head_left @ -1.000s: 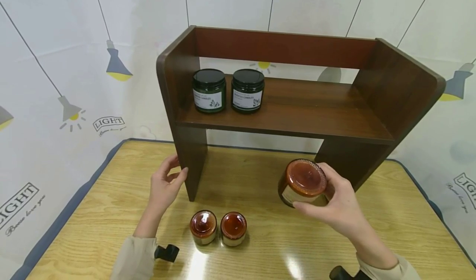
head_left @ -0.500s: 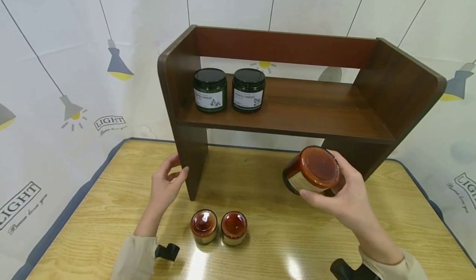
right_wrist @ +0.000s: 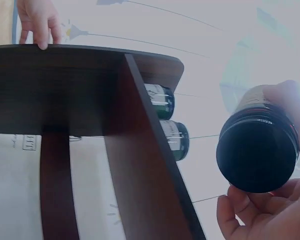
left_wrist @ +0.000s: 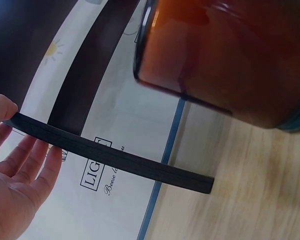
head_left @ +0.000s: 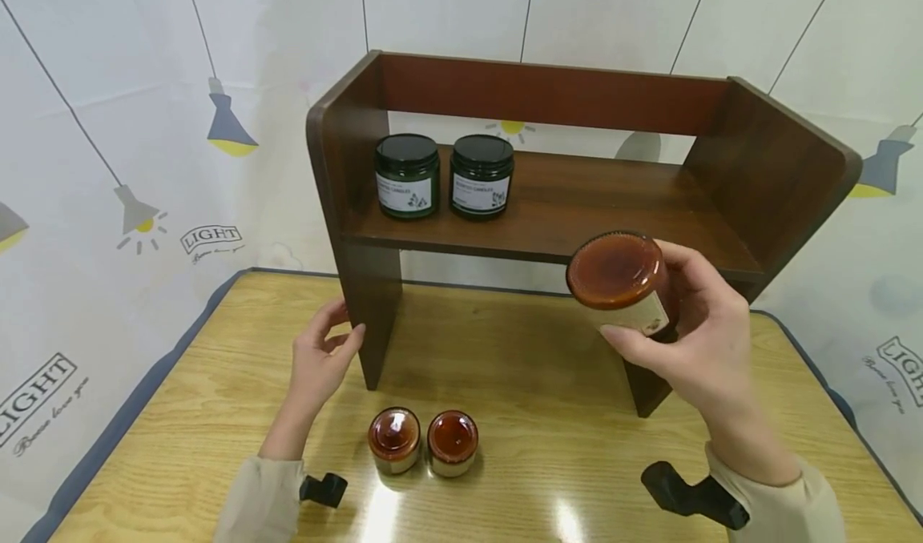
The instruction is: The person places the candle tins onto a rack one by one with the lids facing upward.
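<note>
Amber jar (head_left: 613,271) hangs right of centre in the head view, before the front edge of the shelf (head_left: 598,199), clamped in the grip of the right hand (head_left: 710,335). The thumb lies near the label, probably because the side wall gives a surer hold. Tilted, it shows its base above; its black lid (right_wrist: 257,152) faces the right wrist camera. At centre left, the left hand (head_left: 323,359) pinches the side panel (head_left: 369,303), perhaps to steady it. At upper left, a left green jar (head_left: 406,195) and right green jar (head_left: 481,191) stand upright, labels forward, seemingly for legibility. Below centre, a second jar (head_left: 394,440) and third jar (head_left: 453,444) stand base-up on the bench (head_left: 180,415).
</note>
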Tool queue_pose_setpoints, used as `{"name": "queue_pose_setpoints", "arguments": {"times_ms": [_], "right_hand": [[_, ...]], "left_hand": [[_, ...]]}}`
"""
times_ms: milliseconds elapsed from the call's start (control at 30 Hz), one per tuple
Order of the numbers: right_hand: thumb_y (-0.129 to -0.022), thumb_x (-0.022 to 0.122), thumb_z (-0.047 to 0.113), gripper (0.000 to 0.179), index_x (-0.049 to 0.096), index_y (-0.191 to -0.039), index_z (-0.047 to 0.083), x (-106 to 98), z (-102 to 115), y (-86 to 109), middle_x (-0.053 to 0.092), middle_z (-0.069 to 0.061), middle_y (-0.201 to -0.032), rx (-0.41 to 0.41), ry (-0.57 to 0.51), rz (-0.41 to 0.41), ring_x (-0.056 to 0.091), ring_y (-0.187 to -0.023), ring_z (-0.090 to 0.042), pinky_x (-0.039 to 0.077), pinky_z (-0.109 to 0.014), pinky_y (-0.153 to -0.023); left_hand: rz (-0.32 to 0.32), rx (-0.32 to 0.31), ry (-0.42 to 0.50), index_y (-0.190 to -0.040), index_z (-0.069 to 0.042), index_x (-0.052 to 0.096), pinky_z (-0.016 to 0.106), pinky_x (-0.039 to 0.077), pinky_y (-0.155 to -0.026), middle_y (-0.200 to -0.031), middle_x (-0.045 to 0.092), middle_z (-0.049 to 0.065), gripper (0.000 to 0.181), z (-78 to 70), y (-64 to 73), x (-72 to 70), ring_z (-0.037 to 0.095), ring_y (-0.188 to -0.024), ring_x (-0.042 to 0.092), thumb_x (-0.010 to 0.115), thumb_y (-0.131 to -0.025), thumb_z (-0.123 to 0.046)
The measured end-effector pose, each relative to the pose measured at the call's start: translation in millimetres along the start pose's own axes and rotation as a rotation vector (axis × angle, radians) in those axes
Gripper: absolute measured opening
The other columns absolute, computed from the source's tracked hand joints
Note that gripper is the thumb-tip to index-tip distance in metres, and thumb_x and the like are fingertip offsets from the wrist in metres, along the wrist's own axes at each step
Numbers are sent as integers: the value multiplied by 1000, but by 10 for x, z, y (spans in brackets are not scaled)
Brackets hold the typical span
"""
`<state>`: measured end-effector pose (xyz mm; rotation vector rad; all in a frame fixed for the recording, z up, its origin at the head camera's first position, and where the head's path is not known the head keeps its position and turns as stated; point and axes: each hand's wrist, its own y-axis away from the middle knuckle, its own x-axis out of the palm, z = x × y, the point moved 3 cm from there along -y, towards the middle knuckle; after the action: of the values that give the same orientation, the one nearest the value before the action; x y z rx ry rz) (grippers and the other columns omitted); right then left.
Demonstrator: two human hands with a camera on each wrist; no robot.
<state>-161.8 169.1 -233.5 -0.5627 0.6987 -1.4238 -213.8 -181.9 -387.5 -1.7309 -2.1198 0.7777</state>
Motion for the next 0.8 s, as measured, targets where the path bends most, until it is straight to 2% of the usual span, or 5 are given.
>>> {"name": "queue_pose_setpoints", "arguments": {"times_ms": [167, 267, 500, 667, 800], "right_hand": [[-49, 73, -21, 65, 56, -110, -4, 11, 37, -86, 59, -7, -94, -14, 74, -23, 44, -75, -14, 34, -19, -59], [-54, 73, -19, 61, 57, -111, -4, 1, 39, -124, 61, -8, -98, 2, 104, -30, 49, -80, -15, 40, -19, -65], [-66, 75, -12, 58, 59, -120, -1, -36, 43, -232, 58, -9, -106, 79, 44, -17, 58, -81, -17, 52, -15, -68], [-67, 76, -10, 56, 60, -120, 1, 19, 29, -273, 58, -8, -104, 89, 87, 10, 57, -77, -15, 50, -14, -66], [-67, 76, -9, 52, 61, -116, 1, 89, 20, -292, 59, -7, -105, 79, 122, -6, 54, -84, -17, 48, -16, -71]], "left_hand": [[3, 0, -8, -115, 16, 55, 16, 52, -70, -101, 60, 19, 35, -172, -6, 13, 3, -93, 56, 58, -80, 19], [4, 0, -14, -114, 16, 55, 16, 52, -70, -101, 59, 21, 35, -175, -7, 13, 3, -93, 56, 58, -80, 19], [0, 1, -15, -113, 17, 54, 16, 52, -69, -100, 59, 27, 34, -180, -5, 10, 2, -92, 56, 58, -79, 20], [5, 11, -12, -113, 17, 54, 16, 52, -69, -100, 58, 29, 33, -193, -10, 15, 3, -92, 56, 58, -80, 20], [11, 13, -9, -114, 16, 54, 16, 51, -69, -101, 58, 31, 34, -162, -7, 14, 2, -93, 55, 58, -80, 19]]}}
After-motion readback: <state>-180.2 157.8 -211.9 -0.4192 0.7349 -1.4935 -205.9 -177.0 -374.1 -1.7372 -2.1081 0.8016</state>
